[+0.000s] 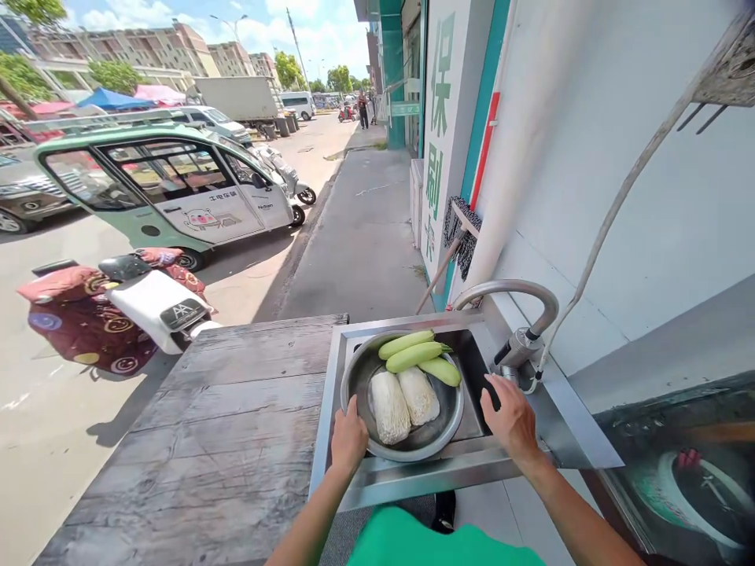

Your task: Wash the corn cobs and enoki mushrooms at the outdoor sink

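A round metal basin [445, 440] rests over the sink [472, 354]. Three pale green zucchini [414, 356] lie at its far side, and two white bundles [390, 409] that look like enoki mushrooms lie nearer to me. My left hand [349, 437] grips the basin's left rim, its thumb over the edge and the other fingers mostly hidden. My right hand [510, 417] is apart from the basin, over the sink's right side and just in front of the faucet [522, 346]. Its thumb and fingers are spread, with nothing in them.
A weathered wooden table [236, 440] adjoins the sink on the left. A mop [463, 236] leans by the wall behind it. Beyond are the pavement [366, 228], a covered scooter [118, 310] and a green-white three-wheeler [177, 185]. A cable [613, 212] hangs along the right wall.
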A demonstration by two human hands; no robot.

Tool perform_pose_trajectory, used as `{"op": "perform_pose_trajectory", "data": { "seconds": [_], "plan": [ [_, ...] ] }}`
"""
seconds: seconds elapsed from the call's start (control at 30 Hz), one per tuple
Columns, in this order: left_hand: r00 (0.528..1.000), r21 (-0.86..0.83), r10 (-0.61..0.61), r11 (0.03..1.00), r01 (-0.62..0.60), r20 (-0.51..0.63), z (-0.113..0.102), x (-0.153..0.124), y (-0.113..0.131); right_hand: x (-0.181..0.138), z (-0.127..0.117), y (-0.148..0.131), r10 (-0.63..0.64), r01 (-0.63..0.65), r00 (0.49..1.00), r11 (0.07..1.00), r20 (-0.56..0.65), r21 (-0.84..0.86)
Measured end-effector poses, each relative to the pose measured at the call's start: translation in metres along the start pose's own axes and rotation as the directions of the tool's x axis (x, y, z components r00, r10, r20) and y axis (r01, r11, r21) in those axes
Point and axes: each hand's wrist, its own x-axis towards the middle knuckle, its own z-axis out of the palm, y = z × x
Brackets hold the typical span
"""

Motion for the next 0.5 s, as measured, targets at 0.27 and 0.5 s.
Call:
{"op": "perform_pose_trajectory", "data": {
  "seconds": [0.27, 0.5],
  "plan": [
    [0.996, -0.193, 0.001, 0.981, 0.017, 0.089, 0.000, -0.004, -0.013, 0.024, -0.004, 0.037, -0.158, 0.272, 0.955, 0.806, 0.251, -0.526],
    [0.997, -0.145, 0.031, 0.989, -0.041, -0.074, -0.009, -0.003, -0.005, 0.036, 0.006, 0.037, -0.020, 0.401, 0.840, 0.696, 0.542, -0.595]
  ]
}}
